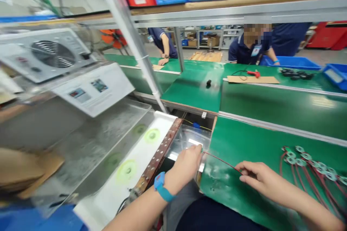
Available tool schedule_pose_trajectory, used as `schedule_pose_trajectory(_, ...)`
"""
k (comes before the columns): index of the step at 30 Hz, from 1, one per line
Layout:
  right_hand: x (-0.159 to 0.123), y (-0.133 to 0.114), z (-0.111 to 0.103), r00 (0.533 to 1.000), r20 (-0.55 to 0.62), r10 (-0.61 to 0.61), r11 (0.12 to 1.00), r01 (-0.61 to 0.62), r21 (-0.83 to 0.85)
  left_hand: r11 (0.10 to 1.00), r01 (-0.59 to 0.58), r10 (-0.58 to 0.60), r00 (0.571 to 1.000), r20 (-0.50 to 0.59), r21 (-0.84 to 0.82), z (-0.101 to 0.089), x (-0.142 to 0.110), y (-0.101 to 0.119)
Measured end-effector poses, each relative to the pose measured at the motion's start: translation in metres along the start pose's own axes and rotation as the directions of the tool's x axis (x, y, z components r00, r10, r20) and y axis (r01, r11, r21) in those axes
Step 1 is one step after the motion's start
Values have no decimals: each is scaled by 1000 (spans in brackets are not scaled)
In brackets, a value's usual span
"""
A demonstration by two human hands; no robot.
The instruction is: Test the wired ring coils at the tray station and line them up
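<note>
Our right grip is closed, thumb and fingers pinched on a red wire above the green mat of the counter. Our left grip also looks closed, on the wire's far end at the counter's edge, so the wire runs nearly straight between our two hands. A blue wrist strap circles our left wrist. Just past that hand, a clear plastic tray sits in a gap in the counter, with a long brown perforated strip beside it. To the right of our right hand lies a bunch of red wires with green-and-white rings.

Our pinch on the thin wire looks like the weak point: a slack finger could let it slip and drop into the tray. Pulling it hard across the counter's edge could scuff the insulation, and a careless sweep of our right hand could catch the nearby bunch and tangle it.

A fan unit and a white card hang at left, but the card's print is too blurred to read. We can make out no brand or other writing anywhere.
</note>
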State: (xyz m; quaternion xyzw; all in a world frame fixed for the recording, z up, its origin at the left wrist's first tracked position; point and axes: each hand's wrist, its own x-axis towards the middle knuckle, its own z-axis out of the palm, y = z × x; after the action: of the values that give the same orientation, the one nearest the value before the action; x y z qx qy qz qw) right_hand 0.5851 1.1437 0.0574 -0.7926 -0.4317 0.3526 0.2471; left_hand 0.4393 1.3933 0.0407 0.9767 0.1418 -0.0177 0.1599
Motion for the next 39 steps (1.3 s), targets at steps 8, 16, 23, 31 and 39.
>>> schedule_pose_trajectory(8,121,-107,81,936,176,-305,913,235,332,896,441,-440,873,-212,-41,-26,-118,-184)
schedule_pose_trajectory(16,176,-173,164,857,349,-379,758,71,648,799,601,-601,798,-41,-13,22,-149,-256)
schedule_pose_trajectory(23,189,-178,181,858,373,-353,698,-24,715,805,593,-593,805,33,12,39,-152,-269)
schedule_pose_trajectory(31,187,-179,200,868,370,-331,695,-41,718,788,616,-615,787,38,-16,34,-149,-268)
schedule_pose_trajectory(39,192,-186,215,893,325,-313,676,-31,736,670,670,-729,674,-115,-321,13,-168,-232)
